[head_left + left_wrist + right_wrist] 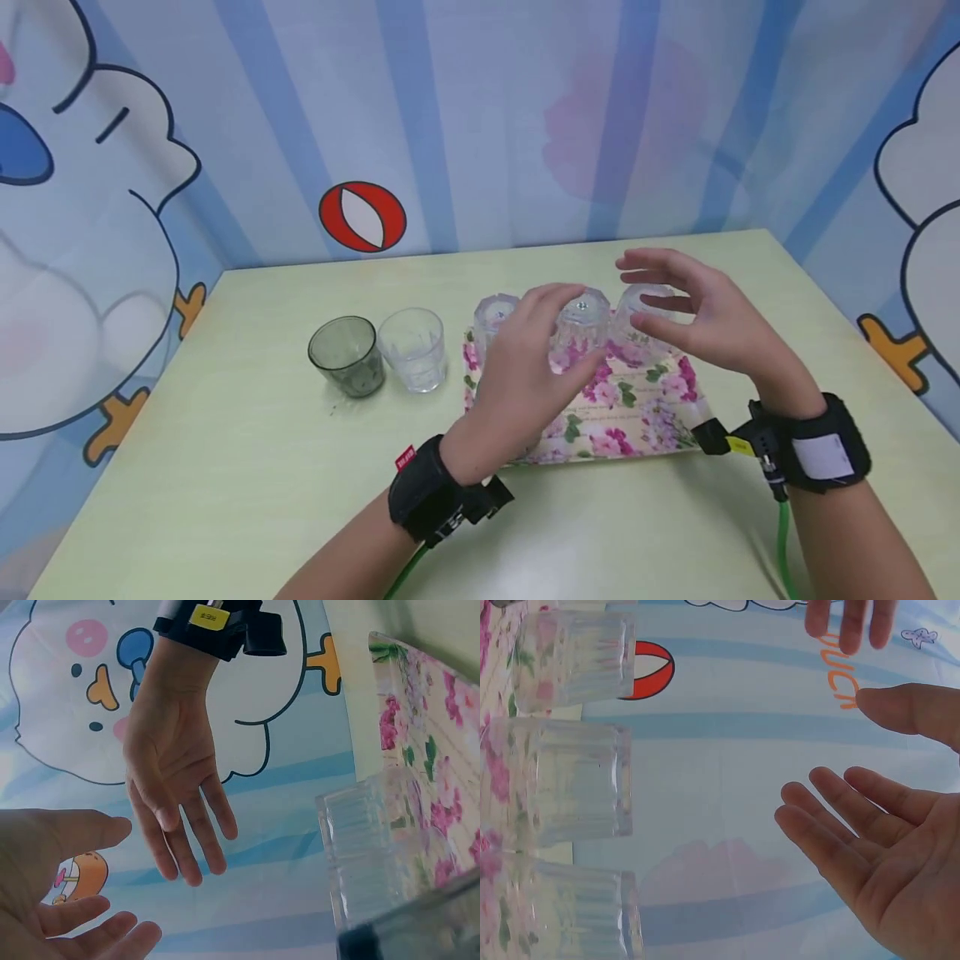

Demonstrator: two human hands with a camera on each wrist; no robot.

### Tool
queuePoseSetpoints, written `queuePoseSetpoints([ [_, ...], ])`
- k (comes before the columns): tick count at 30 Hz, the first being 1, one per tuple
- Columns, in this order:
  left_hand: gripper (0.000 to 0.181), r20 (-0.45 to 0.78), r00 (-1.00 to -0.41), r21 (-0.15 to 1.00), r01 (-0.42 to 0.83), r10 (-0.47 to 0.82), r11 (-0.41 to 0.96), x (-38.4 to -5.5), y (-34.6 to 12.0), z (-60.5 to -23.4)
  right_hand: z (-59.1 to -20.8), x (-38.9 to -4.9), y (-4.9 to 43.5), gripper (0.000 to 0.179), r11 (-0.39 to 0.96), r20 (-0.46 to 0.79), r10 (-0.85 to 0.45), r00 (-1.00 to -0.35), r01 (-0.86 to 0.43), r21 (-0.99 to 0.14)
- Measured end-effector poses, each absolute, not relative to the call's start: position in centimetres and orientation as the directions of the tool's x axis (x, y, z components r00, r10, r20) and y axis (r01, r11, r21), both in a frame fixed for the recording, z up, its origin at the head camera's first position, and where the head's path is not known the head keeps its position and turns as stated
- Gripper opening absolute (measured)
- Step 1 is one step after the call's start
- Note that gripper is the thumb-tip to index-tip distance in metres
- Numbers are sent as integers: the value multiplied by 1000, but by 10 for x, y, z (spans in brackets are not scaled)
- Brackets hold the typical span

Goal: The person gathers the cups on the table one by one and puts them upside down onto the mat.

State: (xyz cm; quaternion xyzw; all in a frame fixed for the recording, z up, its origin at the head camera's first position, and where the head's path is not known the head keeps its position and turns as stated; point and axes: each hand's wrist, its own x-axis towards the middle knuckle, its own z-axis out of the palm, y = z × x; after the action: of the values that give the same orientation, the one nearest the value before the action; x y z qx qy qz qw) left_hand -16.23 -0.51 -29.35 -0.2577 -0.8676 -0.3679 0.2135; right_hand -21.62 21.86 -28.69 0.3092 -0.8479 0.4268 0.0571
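Note:
My left hand (pixel 517 375) hangs above the left part of a floral tray (pixel 600 425), fingers loosely bent and nothing in them. Over the tray's far right side, my right hand (pixel 701 312) is raised with spread fingers and an empty palm. Three clear glasses stand upside down in a row along the tray's far edge: a left glass (pixel 491 312), a middle glass (pixel 583 321) and a right glass (pixel 633 325) partly covered by the right hand's fingers. In the right wrist view, the right palm (pixel 907 862) is apart from these glasses.
Left of the tray, a grey-green tinted glass (pixel 347 358) and a clear glass (pixel 412 354) stand upright side by side on the pale table (pixel 225 467). A printed backdrop (pixel 495 125) rises behind the table and at both sides.

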Motion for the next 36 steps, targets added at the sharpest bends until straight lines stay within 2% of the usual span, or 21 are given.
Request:
queuePoseSetpoints([
  [7, 59, 558, -801, 555, 554, 216, 621, -155, -36, -297, -288, -212, 204, 58, 434, 350, -490, -798, -572, -696],
  [13, 60, 534, -832, 579, 490, 151, 652, -151, -63, -299, -285, -217, 184, 57, 436, 285, -540, -792, -552, -711],
  [24, 63, 477, -879, 631, 330, -16, 702, -155, -107, -303, -265, -240, 142, 58, 417, 236, -657, -716, -606, -678],
  [30, 65, 384, -920, 668, 220, -76, 711, -158, -120, -310, -253, -253, 117, 57, 416, 155, -729, -667, -611, -674],
  [36, 66, 333, -936, 677, 152, -116, 720, -161, -129, -322, -251, -271, 84, 58, 458, 45, -780, -624, -620, -637],
])
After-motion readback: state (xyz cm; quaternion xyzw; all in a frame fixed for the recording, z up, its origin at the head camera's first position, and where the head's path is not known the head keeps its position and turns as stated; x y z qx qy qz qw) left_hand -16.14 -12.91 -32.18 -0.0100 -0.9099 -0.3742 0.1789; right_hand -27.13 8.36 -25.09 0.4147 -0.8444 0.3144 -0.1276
